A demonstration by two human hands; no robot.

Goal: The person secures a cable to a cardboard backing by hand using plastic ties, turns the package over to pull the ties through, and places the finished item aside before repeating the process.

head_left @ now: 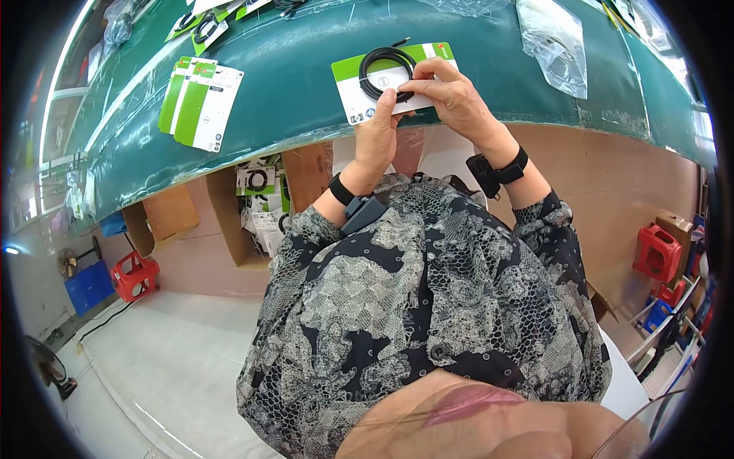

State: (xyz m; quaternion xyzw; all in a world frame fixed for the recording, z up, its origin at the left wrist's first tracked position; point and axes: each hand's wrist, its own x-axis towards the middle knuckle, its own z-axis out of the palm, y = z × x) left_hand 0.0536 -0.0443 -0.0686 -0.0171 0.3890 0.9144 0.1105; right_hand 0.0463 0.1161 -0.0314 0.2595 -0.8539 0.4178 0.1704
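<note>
A coil of black cable [364, 75] lies against a green and white backing card [348, 93] at the table's near edge, with one plug end sticking out above the coil. My left hand [376, 136] grips the card's lower edge, its thumb on the front next to the bottom of the coil. From the right, my right hand [460, 103] pinches the coil's lower right side between thumb and index finger. What lies exactly between those fingertips is too small to make out. Off to the left, several overlapping green and white cards [208, 111] carry no cable.
The table [290, 73] has a green cover. A clear plastic bag [556, 50] lies at the far right, and carded cables [206, 32] at the far left. Below the table edge, an open carton [222, 203] holds carded cables. Red stools [136, 275] stand on both sides.
</note>
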